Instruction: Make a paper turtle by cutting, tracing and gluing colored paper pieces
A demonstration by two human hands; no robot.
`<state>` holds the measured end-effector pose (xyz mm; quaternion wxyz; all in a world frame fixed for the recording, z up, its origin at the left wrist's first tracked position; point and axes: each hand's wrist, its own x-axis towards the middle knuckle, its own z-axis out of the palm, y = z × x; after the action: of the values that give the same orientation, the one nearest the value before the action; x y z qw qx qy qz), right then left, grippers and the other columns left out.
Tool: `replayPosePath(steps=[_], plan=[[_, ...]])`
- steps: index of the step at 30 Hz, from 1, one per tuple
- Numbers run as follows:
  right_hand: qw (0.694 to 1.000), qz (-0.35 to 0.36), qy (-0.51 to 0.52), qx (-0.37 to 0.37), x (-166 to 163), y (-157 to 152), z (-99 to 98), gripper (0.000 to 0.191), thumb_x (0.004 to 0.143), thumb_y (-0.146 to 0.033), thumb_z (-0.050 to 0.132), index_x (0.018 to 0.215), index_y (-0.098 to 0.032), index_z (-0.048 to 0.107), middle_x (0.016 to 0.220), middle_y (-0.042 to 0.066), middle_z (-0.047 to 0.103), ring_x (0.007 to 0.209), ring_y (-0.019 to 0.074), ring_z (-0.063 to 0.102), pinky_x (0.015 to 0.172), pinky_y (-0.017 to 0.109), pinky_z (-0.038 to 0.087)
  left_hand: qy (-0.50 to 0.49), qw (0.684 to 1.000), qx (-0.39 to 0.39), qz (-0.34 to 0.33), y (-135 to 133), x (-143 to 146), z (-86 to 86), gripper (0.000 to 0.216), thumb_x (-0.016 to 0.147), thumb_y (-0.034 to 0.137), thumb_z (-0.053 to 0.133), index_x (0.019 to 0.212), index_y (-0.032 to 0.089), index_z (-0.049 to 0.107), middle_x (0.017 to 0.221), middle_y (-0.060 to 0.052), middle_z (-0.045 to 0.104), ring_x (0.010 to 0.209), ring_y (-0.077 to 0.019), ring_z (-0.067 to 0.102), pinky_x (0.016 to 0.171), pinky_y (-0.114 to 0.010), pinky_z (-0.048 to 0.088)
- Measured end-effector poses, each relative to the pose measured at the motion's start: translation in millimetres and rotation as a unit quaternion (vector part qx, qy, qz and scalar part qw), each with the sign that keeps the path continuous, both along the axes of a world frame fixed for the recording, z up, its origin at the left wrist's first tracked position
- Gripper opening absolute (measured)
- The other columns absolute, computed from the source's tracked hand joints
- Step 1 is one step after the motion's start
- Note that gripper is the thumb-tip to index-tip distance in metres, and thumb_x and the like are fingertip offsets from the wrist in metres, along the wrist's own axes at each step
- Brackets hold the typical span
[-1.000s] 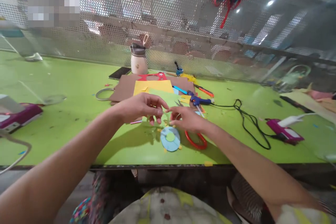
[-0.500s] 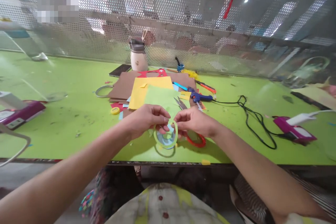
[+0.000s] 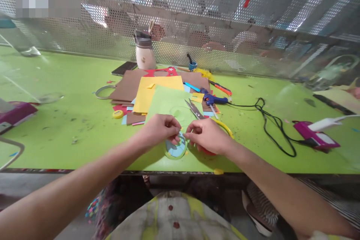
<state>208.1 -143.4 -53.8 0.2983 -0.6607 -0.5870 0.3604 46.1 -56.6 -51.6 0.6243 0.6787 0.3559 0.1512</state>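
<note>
Close to the table's front edge lies a pale blue paper disc [image 3: 176, 149], with a thin light green paper ring [image 3: 171, 156] lying around its rim. My left hand [image 3: 163, 129] is closed, its thumb and fingers pinched at the ring's upper edge, over the disc. Across from it my right hand [image 3: 206, 135] is closed too, fingertips at the ring's upper right edge. Under the right hand lie scissors [image 3: 194, 109], blades pointing away, with yellow and red handles partly hidden. A light green paper sheet [image 3: 165, 101] with a cut or drawn circle lies just beyond the hands.
Behind are yellow paper [image 3: 157, 86], brown cardboard [image 3: 126, 86], a roll of tape [image 3: 105, 92] and a white bottle [image 3: 145, 56]. A blue glue gun [image 3: 215, 99] trails a black cord to a purple power strip [image 3: 316, 135]. A perforated screen [image 3: 174, 15] borders the table.
Both hands have lowered the green ring from a tilted position above the blue disc to lie around it. The camera view has shifted slightly.
</note>
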Motion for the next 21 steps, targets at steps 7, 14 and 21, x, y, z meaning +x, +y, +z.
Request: replayPosePath(steps=[7,14,21], plan=[[0.98,0.058,-0.108,0.157,3.0,-3.4,0.1,0.002,0.079,-0.014,0.065,0.079,-0.015,0.067,0.069,-0.001,0.055,0.061,0.0117,0.05,0.059,0.026,0.04,0.028,0.995,0.088,0.032,-2.3,2.2,-4.6,0.004,0.071,0.019,0.059,0.071,0.016,0.061,0.056,0.0,0.066,0.052,-0.0145,0.063,0.056,-0.027,0.051],[0.957,0.121,-0.167,0.203,3.8,-20.1,-8.7,0.01,0.083,-0.012,0.06,0.09,-0.011,0.067,0.083,0.006,0.055,0.077,0.0172,0.052,0.071,0.03,0.042,0.086,0.968,0.231,0.049,0.0,1.5,-12.5,0.011,0.068,0.023,0.059,0.07,0.017,0.068,0.063,-0.001,0.067,0.059,-0.0163,0.058,0.055,-0.026,0.042],[0.93,0.17,-0.223,0.239,1.9,-26.6,-9.5,0.018,0.088,-0.019,0.054,0.096,-0.011,0.068,0.086,0.009,0.054,0.087,0.0223,0.046,0.078,0.036,0.04,0.134,0.948,0.286,0.037,-2.6,4.8,-12.5,0.016,0.069,0.021,0.056,0.071,0.018,0.072,0.063,-0.002,0.068,0.058,-0.0164,0.059,0.055,-0.026,0.041]])
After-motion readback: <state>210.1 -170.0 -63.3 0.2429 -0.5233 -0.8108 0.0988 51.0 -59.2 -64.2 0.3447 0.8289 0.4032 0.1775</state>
